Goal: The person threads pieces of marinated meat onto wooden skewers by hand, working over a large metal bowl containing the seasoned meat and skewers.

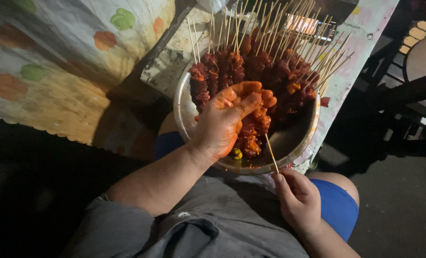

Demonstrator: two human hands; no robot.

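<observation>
While the left hand (225, 122) closes sauce-coated fingers (251, 91) on red marinated meat chunks (253, 129) at the near rim of the round metal bowl (186, 112), right hand (299, 198) pinching a thin bamboo skewer (271, 153), finished skewers (270, 62) stacked at the far rim.

skewer sticks (270, 19) cut off at top edge, bowl (184, 107) base hidden by hands (225, 122)

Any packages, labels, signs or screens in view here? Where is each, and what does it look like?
Small printed label: top right, on the pale patterned cloth beyond the metal bowl; a short dark line of print, too small to read.
Bright rectangular panel: top centre, behind the skewer sticks; glowing white-orange, possibly a screen, cannot tell.
</observation>
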